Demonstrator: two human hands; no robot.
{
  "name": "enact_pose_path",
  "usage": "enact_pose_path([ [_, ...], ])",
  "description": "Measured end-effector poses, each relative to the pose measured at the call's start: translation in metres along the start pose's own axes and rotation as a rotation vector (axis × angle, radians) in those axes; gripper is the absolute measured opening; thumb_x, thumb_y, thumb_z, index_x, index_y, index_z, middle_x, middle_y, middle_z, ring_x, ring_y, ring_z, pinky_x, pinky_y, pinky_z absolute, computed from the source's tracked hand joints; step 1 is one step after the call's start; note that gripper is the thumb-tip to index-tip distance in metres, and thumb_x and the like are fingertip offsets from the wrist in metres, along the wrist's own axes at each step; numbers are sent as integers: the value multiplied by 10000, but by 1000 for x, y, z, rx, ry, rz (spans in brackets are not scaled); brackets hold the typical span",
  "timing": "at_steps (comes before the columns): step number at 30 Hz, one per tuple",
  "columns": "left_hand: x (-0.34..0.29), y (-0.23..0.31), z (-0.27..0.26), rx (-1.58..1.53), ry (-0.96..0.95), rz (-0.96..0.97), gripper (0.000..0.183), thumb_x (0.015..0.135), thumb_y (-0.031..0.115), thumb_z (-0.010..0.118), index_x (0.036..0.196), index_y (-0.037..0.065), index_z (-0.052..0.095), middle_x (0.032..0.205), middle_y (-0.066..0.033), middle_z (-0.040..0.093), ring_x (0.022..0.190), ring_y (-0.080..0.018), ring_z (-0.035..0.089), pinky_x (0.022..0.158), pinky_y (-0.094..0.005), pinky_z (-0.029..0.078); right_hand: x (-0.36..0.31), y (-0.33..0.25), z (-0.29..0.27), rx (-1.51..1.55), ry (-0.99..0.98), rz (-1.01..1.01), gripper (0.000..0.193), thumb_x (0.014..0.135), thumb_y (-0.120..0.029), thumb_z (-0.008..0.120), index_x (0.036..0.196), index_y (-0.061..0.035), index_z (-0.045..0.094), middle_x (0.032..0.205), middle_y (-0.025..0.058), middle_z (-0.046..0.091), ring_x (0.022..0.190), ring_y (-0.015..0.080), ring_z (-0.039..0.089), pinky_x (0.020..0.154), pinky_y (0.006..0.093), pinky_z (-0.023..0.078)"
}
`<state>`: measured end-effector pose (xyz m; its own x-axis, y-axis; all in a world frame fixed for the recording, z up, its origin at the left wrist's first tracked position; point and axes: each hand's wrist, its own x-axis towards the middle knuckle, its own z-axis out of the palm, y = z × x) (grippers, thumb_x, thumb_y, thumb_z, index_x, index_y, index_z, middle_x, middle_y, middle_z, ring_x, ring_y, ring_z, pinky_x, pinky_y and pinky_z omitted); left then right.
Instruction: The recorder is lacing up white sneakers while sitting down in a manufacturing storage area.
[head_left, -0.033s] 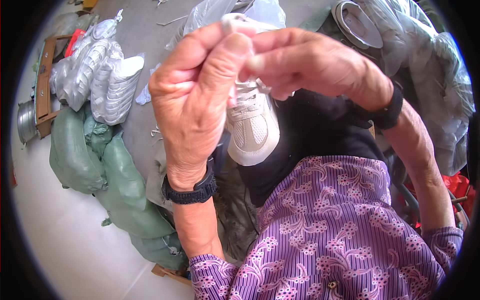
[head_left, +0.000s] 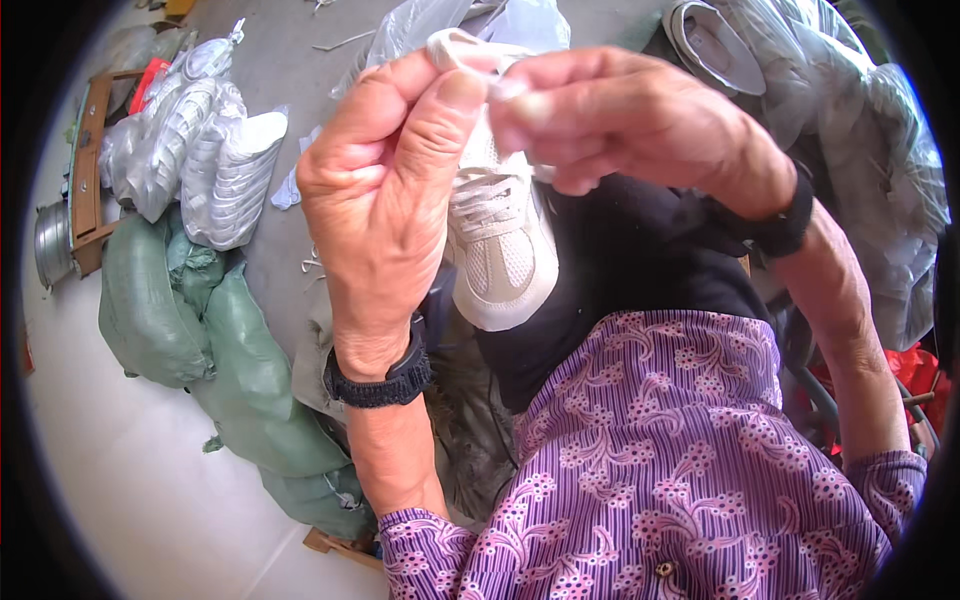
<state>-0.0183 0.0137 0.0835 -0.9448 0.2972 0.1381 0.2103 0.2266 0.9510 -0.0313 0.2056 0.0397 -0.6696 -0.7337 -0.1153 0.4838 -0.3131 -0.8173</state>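
Your left hand [head_left: 390, 190], at 11 o'clock, was pinched tight, thumb against forefinger, on a looped white lace [head_left: 445, 40]. Your right hand [head_left: 640, 130], at 1 o'clock, had fingers bunched near the loop, too blurred to tell whether they gripped. The pale shoe [head_left: 505, 262] sat at 12 o'clock, toe pointing to 6.

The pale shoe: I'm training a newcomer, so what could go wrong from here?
The white lace might slip, since the left hand seems to pinch it only between thumb and finger.
The pale shoe could shift against the black cloth, as neither the left nor the right hand visibly steadies its toe.
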Motion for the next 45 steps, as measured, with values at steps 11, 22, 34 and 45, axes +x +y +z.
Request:
enact_pose_path([
  [11,-19,-78,-13,723,-134,254,155,874,112,616,1009,39,635,874,-83,621,823,-243,574,798,-328,444,-121,-51,-76,152,359,-519,172,956,-214,468,988,-65,548,671,-35,452,567,103,473,670,361,435],
  [22,-52,-14,-137,-764,173,47,278,955,204,497,1133,-8,526,868,-80,663,984,-312,610,1045,-519,334,-210,16,-167,402,895,-619,284,1002,-171,420,1158,43,522,980,94,604,906,190,590,881,376,462],
  [34,-200,-37,-276,-770,1154,-95,283,1014,228,327,946,-6,471,632,-33,341,641,-204,378,870,-460,400,-145,28,-134,-404,1102,-193,325,959,-318,500,1136,-69,610,725,-56,452,559,34,372,559,187,344],
  [45,-169,-50,-197,-294,591,-411,288,973,257,502,1115,14,564,646,27,394,564,-64,385,497,-221,333,26,44,-29,-1358,344,-278,150,904,-129,554,951,-8,629,857,150,663,813,334,640,728,356,510],
])
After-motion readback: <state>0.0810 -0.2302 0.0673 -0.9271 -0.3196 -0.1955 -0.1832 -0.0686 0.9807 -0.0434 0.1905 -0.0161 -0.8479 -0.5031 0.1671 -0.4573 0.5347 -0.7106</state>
